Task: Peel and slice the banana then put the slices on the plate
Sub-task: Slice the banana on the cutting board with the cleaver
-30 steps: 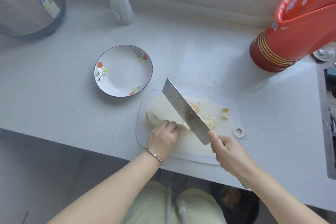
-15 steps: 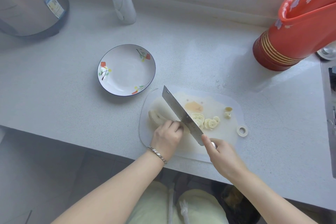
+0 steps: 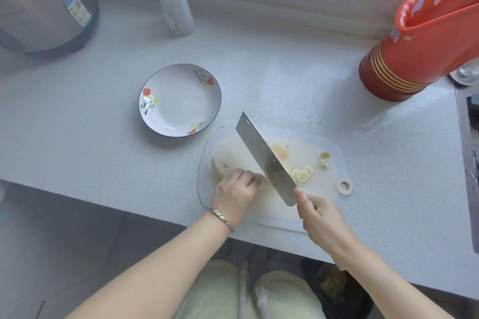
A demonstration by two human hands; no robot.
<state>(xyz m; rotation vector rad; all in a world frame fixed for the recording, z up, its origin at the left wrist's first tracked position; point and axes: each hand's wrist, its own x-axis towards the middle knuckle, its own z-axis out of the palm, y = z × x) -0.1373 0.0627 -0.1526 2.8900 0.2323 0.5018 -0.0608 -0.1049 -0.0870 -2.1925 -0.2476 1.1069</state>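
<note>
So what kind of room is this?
Probably a home kitchen: a speckled grey stone countertop, a white plate painted with flowers, and a peeled banana being sliced with a broad steel cleaver on a translucent plastic cutting board.

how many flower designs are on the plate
3 flower designs on the plate: one at its left side, one at upper right, one at lower right. None seems hidden.

The handle of the cleaver is buried inside the right hand. The left hand covers the middle of the banana. The blade hides its cut end and some slices just beyond the right hand. Far beyond that hand, the red jug runs off 2 edges, top and right.
</note>
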